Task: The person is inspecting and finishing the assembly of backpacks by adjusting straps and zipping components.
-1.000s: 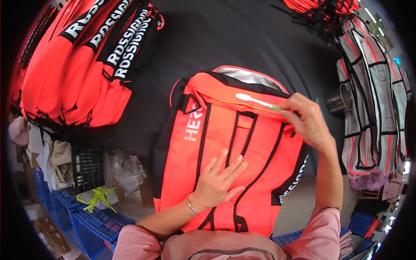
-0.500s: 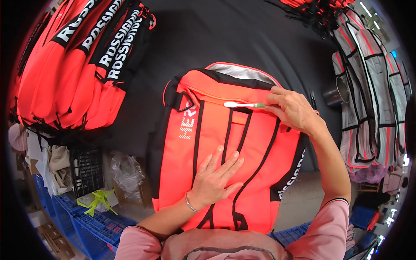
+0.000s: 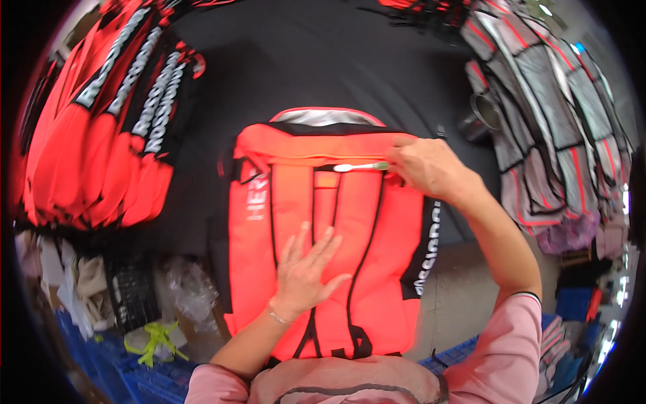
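A bright red-orange backpack [image 3: 385,262] with black trim lies on the black-covered table, its shoulder straps facing up. My left hand [image 3: 304,275] rests flat on the straps with its fingers spread. At the upper edge of the straps, my right hand [image 3: 431,168] pinches a toothbrush [image 3: 355,167] with a white head and a green handle. The brush lies along the seam below the backpack's top flap, its head pointing left. My right fingers hide the handle's end. Silvery lining [image 3: 330,118] shows at the bag's far opening.
Several red backpacks [image 3: 101,155] are stacked at the left. At the right stand grey panels with black and red trim [image 3: 538,121], beside a metal cup [image 3: 479,118]. Below the table's near left edge are a black crate [image 3: 131,286], clear plastic [image 3: 188,289] and blue crates [image 3: 155,377].
The whole view has shifted, and the backpack appears straighter and farther left. My right hand still holds the toothbrush along the top seam; my left hand stays flat on the straps.
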`<action>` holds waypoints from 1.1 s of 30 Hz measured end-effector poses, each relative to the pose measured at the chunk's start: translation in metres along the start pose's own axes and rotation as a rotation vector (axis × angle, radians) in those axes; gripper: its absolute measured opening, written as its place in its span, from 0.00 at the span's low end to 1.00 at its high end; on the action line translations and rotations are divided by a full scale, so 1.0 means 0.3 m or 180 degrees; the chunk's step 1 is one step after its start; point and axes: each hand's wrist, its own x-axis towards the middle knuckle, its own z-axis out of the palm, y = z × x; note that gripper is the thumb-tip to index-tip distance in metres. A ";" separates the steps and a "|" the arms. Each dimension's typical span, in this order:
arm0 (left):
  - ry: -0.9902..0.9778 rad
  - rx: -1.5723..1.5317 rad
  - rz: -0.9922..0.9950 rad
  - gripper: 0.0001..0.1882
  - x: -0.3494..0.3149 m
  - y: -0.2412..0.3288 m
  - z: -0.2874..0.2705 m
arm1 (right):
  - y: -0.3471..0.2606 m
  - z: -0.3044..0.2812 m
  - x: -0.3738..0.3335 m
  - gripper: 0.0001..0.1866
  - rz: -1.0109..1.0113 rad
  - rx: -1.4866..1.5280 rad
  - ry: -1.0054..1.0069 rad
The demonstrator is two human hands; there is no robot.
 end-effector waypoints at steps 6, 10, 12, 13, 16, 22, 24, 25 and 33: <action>0.0110 0.0195 -0.0047 0.40 -0.019 -0.026 -0.013 | 0.049 -0.132 -0.285 0.08 0.0833 0.0007 0.0892; 0.0092 0.0180 -0.0091 0.41 -0.001 -0.015 -0.022 | 0.160 -0.006 -0.528 0.06 0.1897 0.0991 0.1478; 0.0101 -0.0004 -0.0089 0.37 0.024 -0.003 -0.048 | 0.234 0.134 -0.609 0.07 0.2386 0.1334 0.1439; 0.0105 0.0036 -0.0102 0.37 0.032 -0.014 -0.061 | 0.298 0.237 -0.650 0.08 0.2389 0.1100 0.1705; 0.0422 -0.2031 -0.0758 0.21 0.036 -0.063 -0.126 | 0.393 0.386 -0.645 0.11 0.2604 0.0989 0.2029; 0.1670 0.0402 -0.1153 0.25 -0.052 -0.275 -0.315 | 0.286 0.379 -0.580 0.13 0.2044 0.0672 0.2652; 0.1527 0.0222 -0.1302 0.26 -0.130 -0.332 -0.292 | 0.174 0.347 -0.506 0.09 0.2114 0.1913 0.2634; 0.1361 0.0010 -0.1441 0.27 -0.153 -0.350 -0.269 | 0.126 0.317 -0.467 0.09 0.1716 0.1685 0.2633; 0.1388 -0.0138 -0.1445 0.29 -0.135 -0.356 -0.224 | -0.018 0.298 -0.102 0.06 0.1031 0.0857 0.2961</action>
